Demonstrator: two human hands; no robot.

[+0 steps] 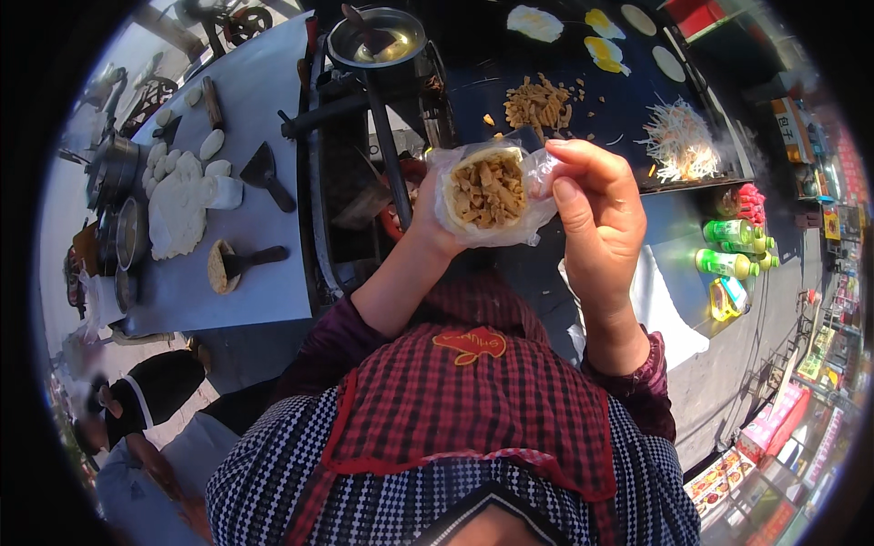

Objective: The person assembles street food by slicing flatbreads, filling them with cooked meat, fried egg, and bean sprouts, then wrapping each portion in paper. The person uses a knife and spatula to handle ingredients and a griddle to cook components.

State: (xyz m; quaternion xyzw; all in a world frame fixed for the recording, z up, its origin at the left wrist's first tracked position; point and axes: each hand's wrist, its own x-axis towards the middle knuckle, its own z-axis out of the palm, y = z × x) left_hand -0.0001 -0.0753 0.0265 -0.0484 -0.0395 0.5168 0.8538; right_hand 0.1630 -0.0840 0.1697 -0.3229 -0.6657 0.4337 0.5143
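In front of my chest, my left hand (426,218) is wrapped round a filled flatbread (484,193) in a clear plastic bag (455,235). Brown chopped pieces, like cooked meat, fill the bread's upward-facing opening. On the other side, my right hand (603,214) is closed, with thumb and forefinger pinching the bag's loose edge. Just beyond both hands, a heap of similar brown pieces (539,102) sits on the dark griddle (473,45). The left fingers are partly hidden behind the bag.
An oil pan (378,38) stands far left of the griddle, which also bears eggs (606,55), dough rounds (667,64) and shredded vegetables (681,141). Left, a metal-topped table (273,300) carries dough (177,214), a scraper (264,175) and a rolling pin (212,102). Green bottles (726,263) stand right.
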